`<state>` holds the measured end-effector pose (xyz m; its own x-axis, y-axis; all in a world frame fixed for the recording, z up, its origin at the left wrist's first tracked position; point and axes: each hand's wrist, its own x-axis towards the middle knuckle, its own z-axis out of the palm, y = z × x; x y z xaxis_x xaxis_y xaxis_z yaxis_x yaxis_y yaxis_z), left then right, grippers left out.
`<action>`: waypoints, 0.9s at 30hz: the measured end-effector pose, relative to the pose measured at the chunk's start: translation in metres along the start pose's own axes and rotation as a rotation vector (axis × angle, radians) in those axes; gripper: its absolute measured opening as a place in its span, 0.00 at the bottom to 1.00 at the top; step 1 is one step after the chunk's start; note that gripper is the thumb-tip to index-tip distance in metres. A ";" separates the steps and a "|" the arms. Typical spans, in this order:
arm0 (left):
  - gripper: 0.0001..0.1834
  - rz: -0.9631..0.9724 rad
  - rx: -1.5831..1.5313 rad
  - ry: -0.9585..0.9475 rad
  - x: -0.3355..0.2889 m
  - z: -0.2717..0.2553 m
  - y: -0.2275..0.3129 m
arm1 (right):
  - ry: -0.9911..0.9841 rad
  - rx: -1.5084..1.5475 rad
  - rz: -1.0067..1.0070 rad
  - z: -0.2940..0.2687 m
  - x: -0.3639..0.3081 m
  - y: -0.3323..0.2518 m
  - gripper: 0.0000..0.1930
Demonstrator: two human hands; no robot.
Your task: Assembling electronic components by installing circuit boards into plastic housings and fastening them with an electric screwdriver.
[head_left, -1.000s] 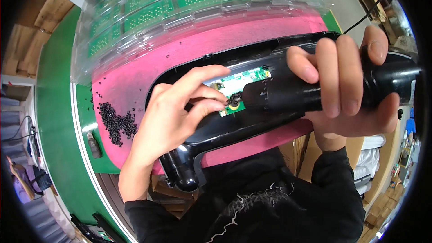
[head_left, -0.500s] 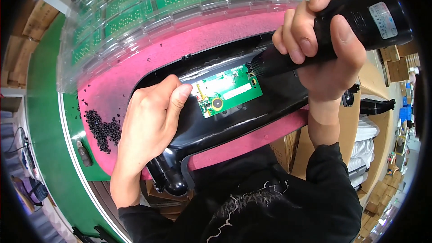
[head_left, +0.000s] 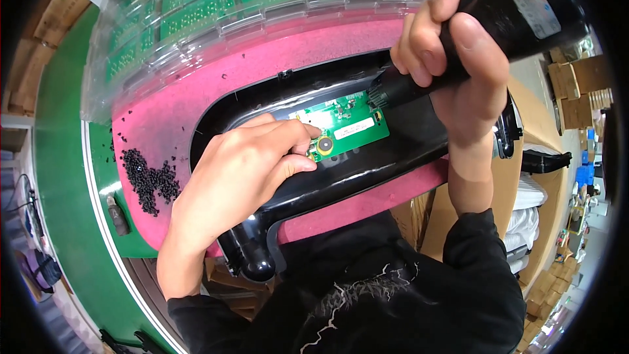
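Note:
A green circuit board point(head_left: 362, 133) with a white label and a round part lies in a curved black plastic housing point(head_left: 327, 180). My left hand point(head_left: 246, 164) reaches over the housing's left side. Its bent index finger and thumb press at the board's left end and cover part of it; the other fingers are mostly tucked out of sight. Raised on the right, my right hand point(head_left: 468, 59) is wrapped round a thick black electric screwdriver point(head_left: 517, 16). The tool slants down to the left, and its dark tip is at the board's upper right corner.
Small black screws point(head_left: 149, 180) lie heaped on the pink mat point(head_left: 216, 85). Clear plastic trays point(head_left: 262, 10) of green boards stand behind. On the green table point(head_left: 69, 177) lies a short dark tool point(head_left: 118, 215). An open cardboard box point(head_left: 534, 128) is at the right.
My left hand has moved right from beside the circuit board onto its left end, its pinch loosened. The screwdriver has shifted slightly left and up. The board and housing have moved a little.

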<state>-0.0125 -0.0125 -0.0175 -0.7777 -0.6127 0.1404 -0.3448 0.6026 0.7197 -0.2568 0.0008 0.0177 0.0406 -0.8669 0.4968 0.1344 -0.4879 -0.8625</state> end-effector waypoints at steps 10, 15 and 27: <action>0.12 -0.097 -0.063 -0.020 0.000 -0.001 0.006 | 0.038 -0.054 0.029 0.011 0.003 0.001 0.14; 0.11 -0.078 -0.038 -0.002 -0.002 0.001 0.004 | 0.116 0.039 0.027 0.015 0.002 -0.007 0.11; 0.12 0.068 -0.174 0.116 0.002 0.003 0.001 | -0.041 0.643 -0.015 0.016 -0.009 -0.014 0.14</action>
<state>-0.0163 -0.0118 -0.0184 -0.7267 -0.6347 0.2630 -0.1898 0.5534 0.8110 -0.2431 0.0171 0.0265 0.0699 -0.8496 0.5228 0.7011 -0.3310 -0.6316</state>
